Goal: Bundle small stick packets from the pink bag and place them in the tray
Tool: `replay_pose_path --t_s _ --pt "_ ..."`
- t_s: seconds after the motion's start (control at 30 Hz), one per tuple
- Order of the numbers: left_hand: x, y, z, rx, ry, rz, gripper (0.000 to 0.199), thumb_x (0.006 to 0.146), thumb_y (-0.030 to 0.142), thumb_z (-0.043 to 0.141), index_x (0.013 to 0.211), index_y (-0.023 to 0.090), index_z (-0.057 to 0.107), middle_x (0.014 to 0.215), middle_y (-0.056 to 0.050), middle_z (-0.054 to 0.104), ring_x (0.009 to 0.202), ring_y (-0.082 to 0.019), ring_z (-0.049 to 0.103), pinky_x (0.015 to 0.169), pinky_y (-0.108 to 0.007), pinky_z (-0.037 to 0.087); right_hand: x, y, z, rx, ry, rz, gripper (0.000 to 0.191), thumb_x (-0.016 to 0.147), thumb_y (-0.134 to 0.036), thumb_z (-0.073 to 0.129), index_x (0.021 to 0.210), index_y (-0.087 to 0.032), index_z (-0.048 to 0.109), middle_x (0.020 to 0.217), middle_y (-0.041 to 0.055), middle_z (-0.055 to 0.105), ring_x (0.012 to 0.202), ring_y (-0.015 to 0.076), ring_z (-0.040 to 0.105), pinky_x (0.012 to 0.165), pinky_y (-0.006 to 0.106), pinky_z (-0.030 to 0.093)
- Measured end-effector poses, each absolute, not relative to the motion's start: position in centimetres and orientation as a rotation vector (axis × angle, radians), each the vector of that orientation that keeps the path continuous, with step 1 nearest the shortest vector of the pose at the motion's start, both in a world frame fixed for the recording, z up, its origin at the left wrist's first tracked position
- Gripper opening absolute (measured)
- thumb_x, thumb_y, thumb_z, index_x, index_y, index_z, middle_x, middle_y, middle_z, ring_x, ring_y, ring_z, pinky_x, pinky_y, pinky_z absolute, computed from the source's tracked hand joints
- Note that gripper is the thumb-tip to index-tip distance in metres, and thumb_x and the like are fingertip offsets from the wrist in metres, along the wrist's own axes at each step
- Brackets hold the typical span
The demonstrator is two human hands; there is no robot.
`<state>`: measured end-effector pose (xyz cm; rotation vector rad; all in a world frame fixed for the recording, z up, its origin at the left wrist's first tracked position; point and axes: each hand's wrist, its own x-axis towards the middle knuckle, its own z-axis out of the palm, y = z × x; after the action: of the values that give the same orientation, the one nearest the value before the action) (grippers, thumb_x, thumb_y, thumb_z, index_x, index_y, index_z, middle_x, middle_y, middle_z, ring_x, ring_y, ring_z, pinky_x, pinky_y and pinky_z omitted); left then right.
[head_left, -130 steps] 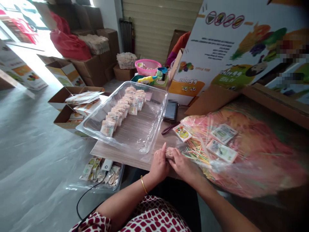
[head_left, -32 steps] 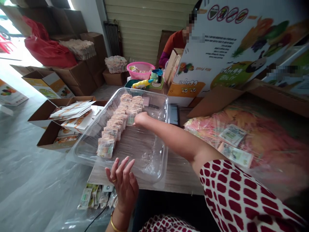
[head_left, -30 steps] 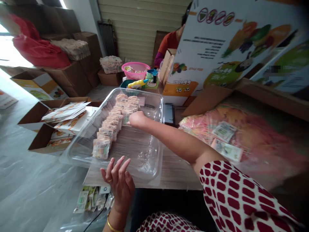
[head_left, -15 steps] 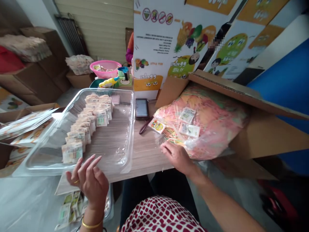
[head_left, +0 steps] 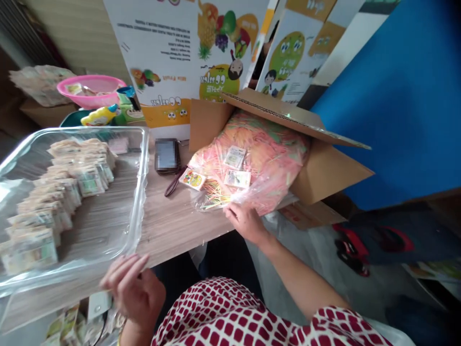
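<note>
Right hand (head_left: 247,223) drawn back from clear plastic tray (head_left: 137,192) to bag of coloured sticks (head_left: 259,154).
Any grip on it cannot be told; left hand (head_left: 133,288) is held open by the tray.

Upside-down "Mix Fruit" printed on a white carton panel (head_left: 158,57) at the far side; smaller lines unreadable.
</note>
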<state>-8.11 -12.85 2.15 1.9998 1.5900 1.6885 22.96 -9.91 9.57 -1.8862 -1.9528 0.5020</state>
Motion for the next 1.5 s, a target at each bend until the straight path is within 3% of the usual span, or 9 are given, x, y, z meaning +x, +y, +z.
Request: replay_pose_path --t_s 0.17,0.37,0.53,0.6,0.73,0.97,1.23,1.33,1.5 --pt "-3.6 -13.2 2.5 2.277 1.225 1.554 0.034 0.091 0.005 0.059 0.12 0.021 0.064 0.104 -0.008 0.067 0.106 -0.026 0.064 0.098 -0.046 0.05 28.2 -7.1 12.1 -1.977 -1.708 0.138 0.03 0.106 -0.035 0.037 0.101 -0.026 0.065 0.103 0.0089 0.077 0.098 0.0256 0.071 0.087 0.034 0.051" --pt "-1.7 -13.6 3.2 2.141 1.164 1.351 0.032 0.096 0.005 0.053 0.121 0.022 0.063 0.107 -0.007 0.068 0.105 -0.023 0.064 0.095 -0.041 0.049 27.9 -1.6 11.2 -1.883 -1.836 0.199 0.03 0.106 -0.037 0.041 0.098 -0.021 0.065 0.097 0.0063 0.075 0.089 0.0205 0.069 0.08 0.029 0.048" --pt "-1.5 -14.4 2.2 1.968 1.166 1.168 0.028 0.101 0.01 0.047 0.118 0.024 0.063 0.103 -0.007 0.069 0.101 -0.021 0.064 0.091 -0.036 0.05 22.0 3.5 7.1 -1.687 -2.103 0.33 0.018 0.092 -0.014 0.052 0.091 -0.013 0.07 0.107 0.021 0.074 0.105 0.0299 0.068 0.093 0.038 0.048" --pt "-1.9 -14.3 1.5 1.922 1.216 1.177 0.026 0.101 0.012 0.048 0.117 0.025 0.064 0.104 -0.007 0.069 0.101 -0.021 0.063 0.092 -0.037 0.049 20.1 5.6 5.3 -1.961 -2.219 0.245 0.021 0.095 -0.019 0.054 0.104 -0.009 0.069 0.114 0.0247 0.072 0.111 0.0326 0.068 0.094 0.04 0.049" --pt "-3.0 -14.5 0.7 1.873 1.317 1.184 0.024 0.102 0.014 0.046 0.113 0.024 0.065 0.102 -0.007 0.07 0.098 -0.021 0.064 0.096 -0.038 0.047 18.2 8.2 3.2 -2.287 -2.218 0.195 0.051 0.094 -0.039 0.065 0.127 -0.001 0.061 0.125 0.0296 0.067 0.116 0.0389 0.068 0.092 0.043 0.051" --pt "-2.7 -13.7 0.2 1.783 1.308 1.201 0.023 0.102 0.016 0.047 0.107 0.023 0.068 0.095 -0.007 0.071 0.092 -0.021 0.065 0.092 -0.036 0.048 18.5 8.8 2.0 -2.286 -2.257 0.058 0.053 0.09 -0.047 0.07 0.122 -0.006 0.064 0.128 0.0269 0.065 0.119 0.0365 0.066 0.098 0.039 0.048" --pt "-3.1 -12.6 -0.1 1.776 1.324 1.211 0.023 0.101 0.015 0.046 0.104 0.023 0.067 0.096 -0.006 0.071 0.092 -0.02 0.065 0.086 -0.034 0.05 18.2 7.5 0.8 -2.07 -2.225 -0.132 0.025 0.098 -0.027 0.057 0.115 -0.01 0.064 0.118 0.022 0.069 0.113 0.0348 0.066 0.093 0.04 0.048" --pt "-3.7 -12.7 -0.3 1.719 1.345 1.189 0.022 0.101 0.017 0.046 0.105 0.022 0.067 0.099 -0.006 0.071 0.096 -0.02 0.065 0.088 -0.035 0.051 18.0 6.7 1.5 -2.112 -2.185 -0.072 0.031 0.098 -0.023 0.056 0.122 -0.006 0.062 0.118 0.0233 0.07 0.114 0.0329 0.067 0.096 0.038 0.047" --pt "-3.9 -12.7 -1.6 1.678 1.333 1.142 0.023 0.103 0.025 0.046 0.109 0.024 0.069 0.1 -0.006 0.072 0.098 -0.022 0.067 0.091 -0.039 0.052 17.7 5.5 2.8 -2.182 -2.142 0.194 0.042 0.095 -0.032 0.064 0.126 -0.004 0.064 0.13 0.0255 0.067 0.124 0.0339 0.062 0.104 0.038 0.044"
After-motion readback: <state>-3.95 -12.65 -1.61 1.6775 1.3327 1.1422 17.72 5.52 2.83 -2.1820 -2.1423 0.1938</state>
